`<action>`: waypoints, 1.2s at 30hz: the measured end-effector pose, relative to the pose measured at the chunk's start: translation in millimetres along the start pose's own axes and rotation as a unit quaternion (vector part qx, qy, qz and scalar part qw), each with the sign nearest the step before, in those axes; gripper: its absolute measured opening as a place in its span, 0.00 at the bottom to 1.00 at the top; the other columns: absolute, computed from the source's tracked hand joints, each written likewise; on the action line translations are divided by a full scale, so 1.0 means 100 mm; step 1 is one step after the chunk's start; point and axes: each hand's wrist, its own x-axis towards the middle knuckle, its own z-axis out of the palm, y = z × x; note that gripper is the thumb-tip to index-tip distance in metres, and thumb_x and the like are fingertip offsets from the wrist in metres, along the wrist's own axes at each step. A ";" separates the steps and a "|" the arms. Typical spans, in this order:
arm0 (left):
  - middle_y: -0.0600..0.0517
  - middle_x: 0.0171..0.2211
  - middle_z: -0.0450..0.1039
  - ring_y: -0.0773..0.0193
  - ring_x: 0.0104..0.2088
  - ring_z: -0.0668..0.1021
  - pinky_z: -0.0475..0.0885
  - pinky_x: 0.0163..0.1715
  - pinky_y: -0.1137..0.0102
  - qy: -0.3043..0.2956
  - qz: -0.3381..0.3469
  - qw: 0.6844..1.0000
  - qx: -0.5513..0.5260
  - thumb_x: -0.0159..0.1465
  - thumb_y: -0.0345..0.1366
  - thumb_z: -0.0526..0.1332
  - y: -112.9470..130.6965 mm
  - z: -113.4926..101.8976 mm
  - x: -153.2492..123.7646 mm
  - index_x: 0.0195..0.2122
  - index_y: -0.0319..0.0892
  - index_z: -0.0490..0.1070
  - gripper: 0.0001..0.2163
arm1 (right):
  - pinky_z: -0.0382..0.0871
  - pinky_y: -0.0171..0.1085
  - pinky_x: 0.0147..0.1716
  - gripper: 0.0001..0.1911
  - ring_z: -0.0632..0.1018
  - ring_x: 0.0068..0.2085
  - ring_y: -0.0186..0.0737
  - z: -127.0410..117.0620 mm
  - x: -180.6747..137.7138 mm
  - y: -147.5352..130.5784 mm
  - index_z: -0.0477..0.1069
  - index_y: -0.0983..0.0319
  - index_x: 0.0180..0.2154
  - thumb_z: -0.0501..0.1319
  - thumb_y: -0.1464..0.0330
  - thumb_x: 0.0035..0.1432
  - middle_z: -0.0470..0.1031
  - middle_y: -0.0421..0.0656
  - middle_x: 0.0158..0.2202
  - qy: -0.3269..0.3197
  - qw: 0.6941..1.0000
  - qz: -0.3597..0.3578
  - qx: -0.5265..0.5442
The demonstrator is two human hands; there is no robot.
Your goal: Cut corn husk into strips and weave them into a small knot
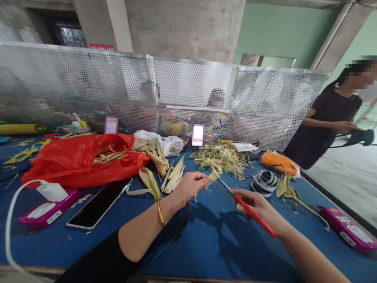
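Observation:
My left hand (193,186), with a gold bangle at the wrist, pinches a pale strip of corn husk (212,177) above the blue table. In my right hand (256,204) is a pair of scissors (250,210) with red handles, its blades pointing up and left to the strip. The blade tips meet the strip's far end; whether they are cutting through it I cannot tell. Behind both hands lies a heap of shredded husk (224,157). Whole husk leaves (175,175) rest on the table just left of my left hand.
A red plastic bag (73,161) with husks, a black phone (100,204) and a purple power strip (48,210) lie left. On the right are a wire coil (265,182), an orange packet (279,163) and another power strip (349,230). A perforated metal screen (188,86) borders the back; a person (326,114) stands right.

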 end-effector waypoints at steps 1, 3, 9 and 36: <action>0.57 0.21 0.70 0.78 0.12 0.59 0.53 0.13 0.76 -0.006 0.000 1.000 0.001 0.59 0.39 0.62 -0.01 0.00 0.00 0.29 0.39 0.74 0.09 | 0.54 0.31 0.21 0.31 0.60 0.24 0.28 0.00 0.00 -0.01 0.71 0.65 0.49 0.67 0.52 0.49 0.61 0.37 0.27 0.005 1.000 0.002 -0.008; 0.57 0.21 0.70 0.77 0.12 0.59 0.53 0.13 0.76 -0.011 0.001 1.000 0.000 0.59 0.39 0.62 -0.01 -0.01 0.01 0.30 0.39 0.74 0.09 | 0.54 0.31 0.20 0.31 0.59 0.23 0.28 0.01 0.00 -0.01 0.72 0.66 0.48 0.67 0.51 0.49 0.61 0.36 0.26 0.013 1.000 0.001 -0.023; 0.57 0.20 0.70 0.77 0.12 0.59 0.53 0.13 0.77 0.000 -0.009 1.000 0.000 0.59 0.38 0.62 -0.01 -0.01 0.02 0.28 0.38 0.73 0.08 | 0.49 0.30 0.18 0.26 0.55 0.20 0.26 0.04 -0.02 0.02 0.73 0.66 0.41 0.64 0.50 0.52 0.55 0.33 0.20 0.007 0.999 -0.008 -0.045; 0.54 0.26 0.71 0.70 0.24 0.74 0.70 0.22 0.76 0.073 -0.071 0.951 -0.292 0.60 0.31 0.61 0.10 0.12 -0.11 0.30 0.41 0.66 0.03 | 0.62 0.32 0.24 0.25 0.68 0.24 0.31 0.68 0.26 -0.17 0.68 0.60 0.38 0.74 0.60 0.39 0.70 0.34 0.24 0.147 0.972 -0.090 0.161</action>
